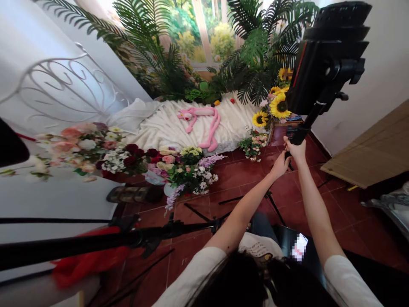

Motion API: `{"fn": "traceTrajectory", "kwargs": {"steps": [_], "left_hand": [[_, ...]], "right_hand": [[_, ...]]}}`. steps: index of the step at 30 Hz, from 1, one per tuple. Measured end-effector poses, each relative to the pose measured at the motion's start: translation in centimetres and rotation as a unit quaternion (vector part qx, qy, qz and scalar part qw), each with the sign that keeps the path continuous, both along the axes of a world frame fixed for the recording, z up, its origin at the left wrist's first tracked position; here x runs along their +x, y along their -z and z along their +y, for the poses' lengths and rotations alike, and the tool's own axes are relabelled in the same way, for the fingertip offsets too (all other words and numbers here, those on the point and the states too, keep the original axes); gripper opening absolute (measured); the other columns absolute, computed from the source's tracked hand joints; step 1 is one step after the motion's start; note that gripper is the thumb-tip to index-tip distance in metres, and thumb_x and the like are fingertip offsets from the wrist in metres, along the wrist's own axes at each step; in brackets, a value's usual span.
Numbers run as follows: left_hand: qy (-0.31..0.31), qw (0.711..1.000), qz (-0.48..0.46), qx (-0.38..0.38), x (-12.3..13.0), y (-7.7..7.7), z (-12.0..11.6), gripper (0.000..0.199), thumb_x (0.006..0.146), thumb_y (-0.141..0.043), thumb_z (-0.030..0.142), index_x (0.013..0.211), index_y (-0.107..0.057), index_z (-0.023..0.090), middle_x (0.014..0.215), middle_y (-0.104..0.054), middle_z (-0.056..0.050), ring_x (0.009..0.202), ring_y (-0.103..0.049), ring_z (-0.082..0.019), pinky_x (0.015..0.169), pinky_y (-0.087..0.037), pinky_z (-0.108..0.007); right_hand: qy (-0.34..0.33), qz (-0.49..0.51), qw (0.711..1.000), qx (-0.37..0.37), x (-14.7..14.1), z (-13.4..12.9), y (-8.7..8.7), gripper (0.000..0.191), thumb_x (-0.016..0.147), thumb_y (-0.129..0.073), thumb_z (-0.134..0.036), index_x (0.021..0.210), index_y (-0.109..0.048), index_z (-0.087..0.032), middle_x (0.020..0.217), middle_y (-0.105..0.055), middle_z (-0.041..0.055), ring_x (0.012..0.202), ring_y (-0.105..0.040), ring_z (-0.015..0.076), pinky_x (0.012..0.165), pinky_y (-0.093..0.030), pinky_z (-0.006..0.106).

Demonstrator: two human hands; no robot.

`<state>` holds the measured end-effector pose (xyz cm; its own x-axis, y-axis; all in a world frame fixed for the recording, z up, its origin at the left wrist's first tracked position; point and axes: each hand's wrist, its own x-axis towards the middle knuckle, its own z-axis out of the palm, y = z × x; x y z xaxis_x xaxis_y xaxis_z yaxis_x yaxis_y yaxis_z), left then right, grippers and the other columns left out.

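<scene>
- Right hand (297,150): fingers closed around the black pole (312,116), just below the lamp's mount.
- Left hand (281,165): fingers wrapped on the same support, just below the right hand; the exact part gripped is partly hidden.
- Lamp (329,64): large and black, at the pole's upper end, on the right; its clearance from the right wall (388,59) cannot be told.
- Floor (228,170): red tiles, showing as a strip between the bouquets (191,170) on the left and the pole on the right.
- White cloth (156,128): far side; its near edge borders the tiles, and a pink plush toy (204,111) lies on it.
- Sunflowers (280,106): beside the cloth's right edge, left of the lamp.
- Panel (370,145): right, its lower edge bounding the tiles.
- Black stand (96,243): near left, stretching across the tiles.
</scene>
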<state>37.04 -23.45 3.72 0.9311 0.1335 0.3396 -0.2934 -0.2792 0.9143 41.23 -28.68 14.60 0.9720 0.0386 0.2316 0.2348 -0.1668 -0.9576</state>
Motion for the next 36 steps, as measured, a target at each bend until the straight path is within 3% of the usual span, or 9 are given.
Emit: {"fn": "traceTrajectory", "kwargs": {"steps": [21, 36], "left_hand": [[0.026, 1.000, -0.010, -0.013, -0.4, -0.6, 0.1, 0.024, 0.095, -0.047, 0.031, 0.113, -0.052, 0.014, 0.106, -0.066, -0.012, 0.093, -0.064, -0.019, 0.089, -0.050, -0.035], [0.007, 0.999, -0.048, -0.002, 0.1, 0.9, -0.2, 0.024, 0.096, -0.046, 0.036, 0.109, -0.052, 0.016, 0.102, -0.064, -0.012, 0.095, -0.063, -0.021, 0.089, -0.050, -0.037]], "right_hand": [[0.013, -0.006, 0.999, 0.032, -0.4, 0.0, 0.4, 0.045, 0.060, -0.081, -0.054, 0.059, -0.048, -0.023, 0.048, -0.053, -0.0019, 0.039, -0.047, 0.0111, 0.040, -0.041, 0.027], [0.004, 0.004, 1.000, 0.027, -0.4, -0.2, 0.5, 0.044, 0.059, -0.080, -0.054, 0.060, -0.048, -0.024, 0.046, -0.053, -0.0022, 0.039, -0.044, 0.0105, 0.040, -0.038, 0.026]]}}
